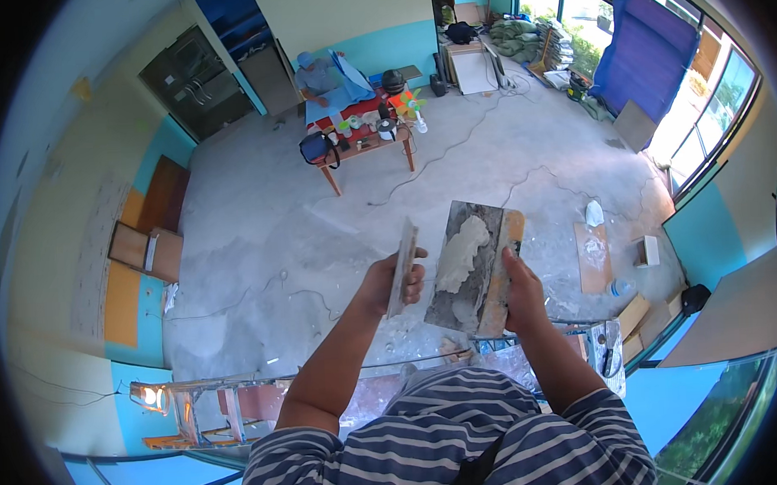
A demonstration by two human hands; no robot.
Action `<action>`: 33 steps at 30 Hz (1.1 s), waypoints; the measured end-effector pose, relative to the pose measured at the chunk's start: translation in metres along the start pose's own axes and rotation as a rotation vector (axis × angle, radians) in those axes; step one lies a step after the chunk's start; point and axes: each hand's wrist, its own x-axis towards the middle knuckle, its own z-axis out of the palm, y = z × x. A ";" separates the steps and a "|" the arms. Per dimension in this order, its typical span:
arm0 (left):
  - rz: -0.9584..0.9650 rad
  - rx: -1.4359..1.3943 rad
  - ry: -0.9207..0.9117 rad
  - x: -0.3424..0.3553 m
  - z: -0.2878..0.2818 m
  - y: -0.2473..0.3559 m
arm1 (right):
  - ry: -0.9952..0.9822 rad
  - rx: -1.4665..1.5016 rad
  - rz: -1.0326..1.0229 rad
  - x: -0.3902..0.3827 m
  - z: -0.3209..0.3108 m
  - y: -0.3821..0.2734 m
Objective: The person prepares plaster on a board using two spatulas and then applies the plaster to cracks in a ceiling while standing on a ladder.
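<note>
My left hand (pixel 392 284) grips a narrow flat trowel (pixel 406 255), held nearly edge-on to the camera. My right hand (pixel 522 293) holds a wide rectangular plaster board (pixel 488 307) by its worn, yellowish edge; the board's dark face is smeared, and a lump of pale wet plaster (pixel 464 255) sits on it. The trowel is a short way left of the board, apart from it. Both tools are out in front of my striped shirt, high above the grey floor (pixel 257 205).
A scaffold or ladder platform (pixel 256 396) lies beneath me. A person (pixel 312 77) works at a cluttered table (pixel 358 148) at the back. Sacks (pixel 510 38) and boards line the back right. Cables (pixel 453 136) cross the floor. A plank (pixel 593 259) with white residue lies at right.
</note>
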 end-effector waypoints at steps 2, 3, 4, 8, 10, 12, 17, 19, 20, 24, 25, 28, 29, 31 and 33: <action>-0.060 0.144 0.123 0.001 0.018 -0.005 | 0.006 0.005 0.014 0.001 0.002 0.009; -0.015 0.273 0.287 0.014 0.015 -0.017 | 0.011 0.009 0.024 0.001 0.004 0.013; -0.010 0.270 0.291 0.018 0.009 -0.027 | 0.007 0.006 0.029 0.000 0.006 0.015; -0.056 0.149 0.284 0.018 -0.021 -0.031 | -0.009 0.038 0.027 -0.009 0.015 0.017; -0.094 0.228 0.268 0.013 -0.055 -0.032 | -0.031 0.037 0.007 -0.016 0.019 0.010; 0.029 0.435 0.520 -0.004 -0.066 -0.021 | -0.028 0.021 -0.052 -0.019 0.020 0.007; 0.372 0.759 0.542 -0.057 0.009 0.033 | -0.044 0.046 -0.145 -0.016 0.005 0.011; 0.459 0.960 0.572 -0.065 0.033 0.041 | -0.058 0.057 -0.154 -0.012 0.000 0.013; 0.463 0.960 0.581 -0.067 0.045 0.043 | -0.059 0.043 -0.160 -0.010 -0.001 0.016; 0.435 1.248 0.591 -0.063 0.077 0.044 | -0.081 -0.016 -0.186 -0.002 -0.004 0.023; 0.418 1.399 0.634 -0.060 0.083 0.046 | -0.086 -0.014 -0.188 0.001 -0.004 0.022; 0.330 1.347 0.638 -0.058 0.101 0.057 | -0.131 -0.024 -0.191 0.006 -0.006 0.019; 0.344 1.352 0.640 -0.059 0.104 0.059 | -0.129 -0.053 -0.192 0.005 -0.005 0.017; 0.387 1.445 0.670 -0.062 0.102 0.059 | -0.148 -0.102 -0.201 0.002 -0.012 0.020; 0.481 1.478 0.645 -0.065 0.087 0.053 | -0.171 -0.140 -0.250 -0.001 -0.023 0.025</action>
